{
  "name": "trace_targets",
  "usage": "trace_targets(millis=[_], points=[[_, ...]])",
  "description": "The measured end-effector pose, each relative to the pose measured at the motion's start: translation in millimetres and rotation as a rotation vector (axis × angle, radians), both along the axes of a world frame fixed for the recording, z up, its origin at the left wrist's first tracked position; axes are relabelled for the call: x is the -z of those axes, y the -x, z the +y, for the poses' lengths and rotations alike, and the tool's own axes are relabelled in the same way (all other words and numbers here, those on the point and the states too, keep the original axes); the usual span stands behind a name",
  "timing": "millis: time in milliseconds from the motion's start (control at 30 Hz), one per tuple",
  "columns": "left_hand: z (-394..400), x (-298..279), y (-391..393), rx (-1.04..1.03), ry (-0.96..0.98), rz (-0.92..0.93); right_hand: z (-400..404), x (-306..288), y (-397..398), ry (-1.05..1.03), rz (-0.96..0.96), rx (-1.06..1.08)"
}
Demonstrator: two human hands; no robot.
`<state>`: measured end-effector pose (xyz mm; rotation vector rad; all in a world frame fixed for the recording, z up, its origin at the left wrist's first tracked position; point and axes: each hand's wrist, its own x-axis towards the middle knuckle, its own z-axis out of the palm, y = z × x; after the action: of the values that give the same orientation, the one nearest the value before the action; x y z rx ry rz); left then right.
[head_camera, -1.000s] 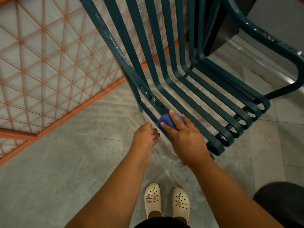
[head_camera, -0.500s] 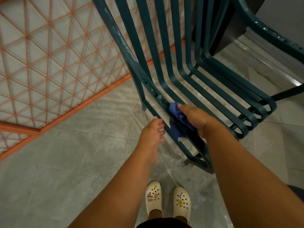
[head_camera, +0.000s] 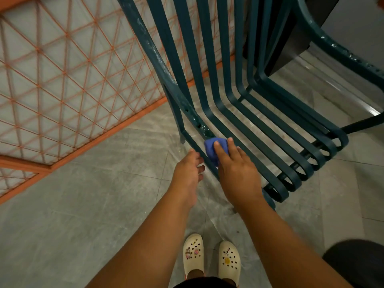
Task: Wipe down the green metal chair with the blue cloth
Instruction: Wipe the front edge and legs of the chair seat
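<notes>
Right hand (head_camera: 236,173) presses a bunched blue cloth (head_camera: 213,149) against the outermost left slat of the green metal chair (head_camera: 268,129), fingers clamped over the cloth near where seat meets backrest; left hand (head_camera: 188,173) hangs just beside that slat, loosely open and holding nothing; cream clogs (head_camera: 212,258) stand on the grey tiled floor (head_camera: 83,204) below; an orange lattice fence (head_camera: 68,80) runs behind.

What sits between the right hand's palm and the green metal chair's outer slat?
The bunched blue cloth, pressed by the right hand onto the chair, in the head view.
</notes>
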<state>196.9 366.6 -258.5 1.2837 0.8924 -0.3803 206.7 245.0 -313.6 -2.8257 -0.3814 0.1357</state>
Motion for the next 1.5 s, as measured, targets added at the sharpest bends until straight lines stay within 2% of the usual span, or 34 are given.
trace_targets(millis=[100, 167, 267, 333, 467, 633, 833, 900, 1000, 1067, 1133, 1267, 1333, 1500], points=[[0.0, -0.6, -3.4, -0.012, 0.008, -0.004, 9.6, -12.3, -29.9, -0.187, 0.056, 0.125], [-0.4, -0.4, -6.2, -0.031, 0.016, -0.022, 19.8, -12.6, -39.2, -0.251, 0.046, 0.092], [-0.6, 0.5, -10.3, -0.05, 0.043, -0.054, 32.6, -4.6, -46.2, -0.042, 0.061, -0.088], [-0.2, 0.6, -12.1, -0.071, 0.051, -0.052, 32.8, 0.4, -51.8, 0.032, 0.068, -0.13], [-0.3, -0.4, -13.8, -0.088, 0.054, -0.018, 34.4, -2.0, -56.8, 0.033, 0.107, -0.108], [-2.8, 1.2, -15.4, -0.079, 0.03, -0.013, 23.6, -0.5, -42.6, 0.038, 0.087, -0.22], [-0.5, 4.4, -20.1, -0.09, 0.033, 0.024, 24.7, -7.8, -63.5, -0.077, 0.184, 0.046], [0.3, 4.8, -20.8, -0.088, 0.033, 0.014, 28.3, -6.7, -62.6, -0.077, 0.164, 0.003], [1.0, 4.8, -22.3, -0.06, 0.042, -0.018, 24.9, -1.5, -47.3, 0.028, 0.084, -0.226], [2.0, 4.6, -23.9, -0.045, 0.046, -0.035, 18.5, 1.3, -36.7, 0.057, 0.003, -0.303], [4.6, 4.4, -25.5, -0.048, 0.047, -0.036, 15.5, 1.8, -29.6, 0.037, -0.031, -0.269], [9.8, 3.3, -28.8, -0.07, 0.046, 0.007, 26.5, -1.0, -34.4, 0.071, 0.088, -0.118], [11.9, 4.2, -30.0, -0.088, 0.047, 0.017, 33.0, -5.7, -41.5, 0.108, 0.085, -0.088], [13.1, 7.7, -30.1, -0.092, 0.037, -0.004, 33.1, -6.5, -41.8, 0.154, 0.047, -0.267]])
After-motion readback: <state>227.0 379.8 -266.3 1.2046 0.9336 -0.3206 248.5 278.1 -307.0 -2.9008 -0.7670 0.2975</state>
